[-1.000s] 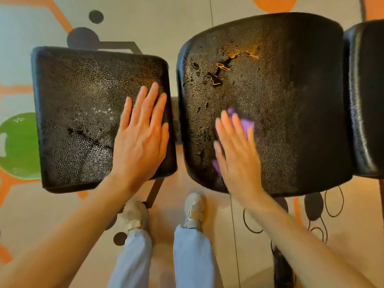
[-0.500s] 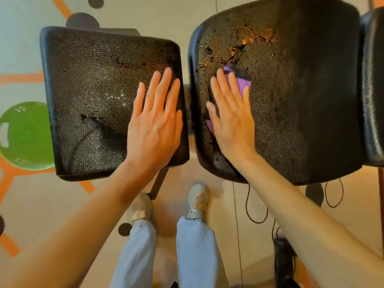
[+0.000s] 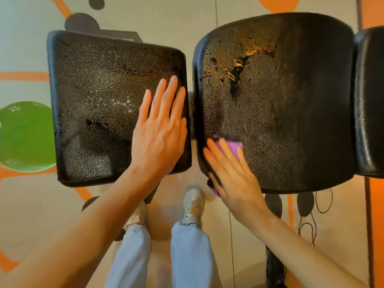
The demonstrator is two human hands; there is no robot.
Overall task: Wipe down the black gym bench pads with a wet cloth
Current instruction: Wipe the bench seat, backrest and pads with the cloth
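Two black textured bench pads lie side by side below me. My left hand rests flat with fingers apart on the right edge of the left pad. On the middle pad, whose cover is torn with orange foam showing near its far side, my right hand presses a purple cloth against the near left corner. Most of the cloth is hidden under my palm. A third black pad shows at the right edge.
A green round disc lies on the patterned floor left of the left pad. My two feet stand just below the gap between the pads. A black cable loops on the floor at the lower right.
My right hand has slid the purple cloth from the far left of the middle pad, near the tear, back toward me to the near left corner. My left hand has stayed put.
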